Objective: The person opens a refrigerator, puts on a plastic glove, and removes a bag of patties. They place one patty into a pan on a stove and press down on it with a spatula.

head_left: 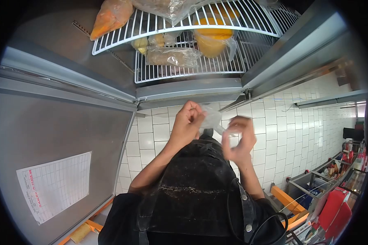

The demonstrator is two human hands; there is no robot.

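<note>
A thin clear plastic bag (212, 117) is stretched between my two hands, in front of the dark apron (192, 183). My left hand (188, 122) pinches one side of it with curled fingers. On the other side, my right hand (239, 139) grips the bag between thumb and fingers, a little blurred by motion. The bag looks limp, and I cannot make out anything inside it. Both hands are below the front edge of an open fridge, apart from its shelves.
The upper wire shelf (167, 30) carries bagged food, with an orange-filled bag (111, 18) at its left. Below are a container of yellow food (212, 43) and a wrapped pack (171, 56). An open fridge door (61, 130) bears a paper sheet (57, 183). A cluttered rack (319, 179) stands right.
</note>
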